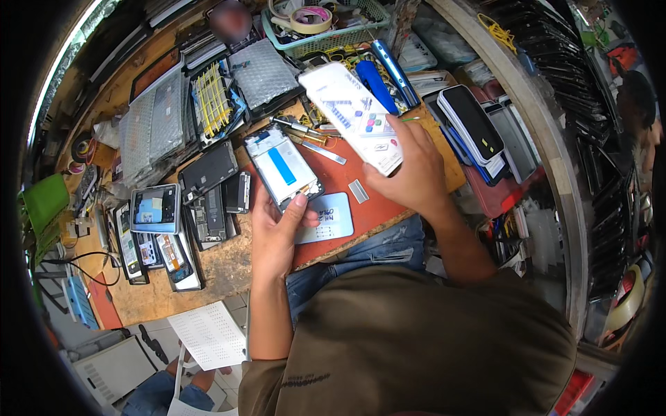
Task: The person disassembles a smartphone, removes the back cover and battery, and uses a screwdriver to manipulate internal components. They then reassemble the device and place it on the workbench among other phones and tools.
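Note:
My left hand [272,234] grips the lower end of an opened phone frame [262,154], its inner side up, with a blue strip along a white panel. In my right hand [415,172] is a long, flat white box [345,111] with coloured printing, tilted above the bench. Fingers and thumb clasp the box's near end. Below both hands lies a red mat [341,184]. A pale blue card [334,220] with handwriting rests there, partly behind my left fingers. Close by are a small grey metal strip [359,191] and a flat metal tool [325,152].
Several dismantled phones [209,173] lie left of my left hand. Bubble-wrapped parts [262,73] and a green basket [333,41] holding tape rolls stand behind. A blue tool [377,87] is beyond the box; stacked phones [470,121] sit right. Another person's legs [170,395] show lower left.

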### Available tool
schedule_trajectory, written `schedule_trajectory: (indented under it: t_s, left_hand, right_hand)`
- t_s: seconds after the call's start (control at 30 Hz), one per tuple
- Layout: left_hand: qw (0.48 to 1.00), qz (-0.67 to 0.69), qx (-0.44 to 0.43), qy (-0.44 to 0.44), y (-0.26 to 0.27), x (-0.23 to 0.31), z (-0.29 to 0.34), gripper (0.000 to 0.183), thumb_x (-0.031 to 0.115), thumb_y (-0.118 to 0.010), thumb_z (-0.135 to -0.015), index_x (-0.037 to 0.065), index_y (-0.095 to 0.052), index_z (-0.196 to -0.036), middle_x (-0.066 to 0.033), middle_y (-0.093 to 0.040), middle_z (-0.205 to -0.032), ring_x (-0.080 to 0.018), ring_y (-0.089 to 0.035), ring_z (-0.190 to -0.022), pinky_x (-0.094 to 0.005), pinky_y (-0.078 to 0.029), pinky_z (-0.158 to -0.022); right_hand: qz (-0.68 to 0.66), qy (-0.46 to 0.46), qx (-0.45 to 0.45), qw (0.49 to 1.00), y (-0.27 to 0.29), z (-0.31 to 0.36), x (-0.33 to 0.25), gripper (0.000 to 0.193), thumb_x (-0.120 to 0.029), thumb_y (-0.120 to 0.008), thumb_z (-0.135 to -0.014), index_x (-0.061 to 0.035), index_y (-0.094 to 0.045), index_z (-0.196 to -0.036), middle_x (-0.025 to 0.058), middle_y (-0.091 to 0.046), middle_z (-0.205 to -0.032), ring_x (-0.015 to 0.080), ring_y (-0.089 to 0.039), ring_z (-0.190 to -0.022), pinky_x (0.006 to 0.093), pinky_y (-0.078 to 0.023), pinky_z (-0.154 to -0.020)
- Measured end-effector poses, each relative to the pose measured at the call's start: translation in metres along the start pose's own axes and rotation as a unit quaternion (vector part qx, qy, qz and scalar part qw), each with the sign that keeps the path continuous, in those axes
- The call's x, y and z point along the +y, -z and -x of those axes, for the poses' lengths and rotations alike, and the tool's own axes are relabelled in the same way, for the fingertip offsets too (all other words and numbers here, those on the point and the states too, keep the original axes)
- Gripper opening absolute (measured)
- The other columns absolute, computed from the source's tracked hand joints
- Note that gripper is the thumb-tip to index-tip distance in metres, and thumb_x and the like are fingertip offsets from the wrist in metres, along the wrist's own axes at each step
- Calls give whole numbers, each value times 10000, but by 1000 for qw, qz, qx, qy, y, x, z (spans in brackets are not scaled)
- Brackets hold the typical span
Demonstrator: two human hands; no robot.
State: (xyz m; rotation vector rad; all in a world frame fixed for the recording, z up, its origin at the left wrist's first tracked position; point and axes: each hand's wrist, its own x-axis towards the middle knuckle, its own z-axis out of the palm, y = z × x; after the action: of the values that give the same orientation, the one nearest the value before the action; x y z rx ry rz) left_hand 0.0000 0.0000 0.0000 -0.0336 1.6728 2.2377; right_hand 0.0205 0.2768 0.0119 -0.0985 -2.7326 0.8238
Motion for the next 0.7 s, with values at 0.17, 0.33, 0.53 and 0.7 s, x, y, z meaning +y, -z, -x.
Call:
schedule_trajectory:
  t_s: [0.17, 0.33, 0.53, 0.7]
  left_hand:
    - [999, 43, 18, 29, -16, 2, -18, 418, 70, -711, -1081, -37, -527, -1441, -138, -726, -1147, -203, -771, -896, -356, -695, -823]
    - [995, 102, -10, 18, -38, -3, -6, 1010, 17, -662, -1077, 28, 88, -1752, -264, -632, -1384, -433, -707, -1282, -493, -584, -1137]
    - [994, -106, -40, -1, -31, 11, 31, 780, 124, -661, -1110, 5, -220, -1743, -338, -487, -1598, -400, -716, -1277, -453, -618, -1063]
    - [971, 29, -213, -107, -18, 3, 76, 927, 252, -813, -1021, -19, -275, -1726, -271, -440, -1646, -337, -510, -1479, -503, -497, -1170]
  right_hand:
    - [-748, -100, -122, 645, 24, -9, 27, 748, -476, -495, -1101, 48, -435, -1632, 334, -681, -1398, 358, -769, -1104, 462, -643, -905]
    - [-652, -138, -65, 743, 35, 15, 40, 669, -444, -541, -1114, 8, -467, -1602, 222, -685, -1351, 273, -741, -1116, 409, -643, -868]
    - [-486, -74, -22, 871, 65, 56, 41, 875, -303, -848, -943, 27, -417, -1630, 185, -604, -1494, 231, -606, -1352, 415, -502, -1124]
    - [-274, 153, -132, 940, 45, 67, -18, 1040, -305, -969, -822, 25, -430, -1647, 241, -544, -1535, 357, -557, -1441, 460, -472, -1176]
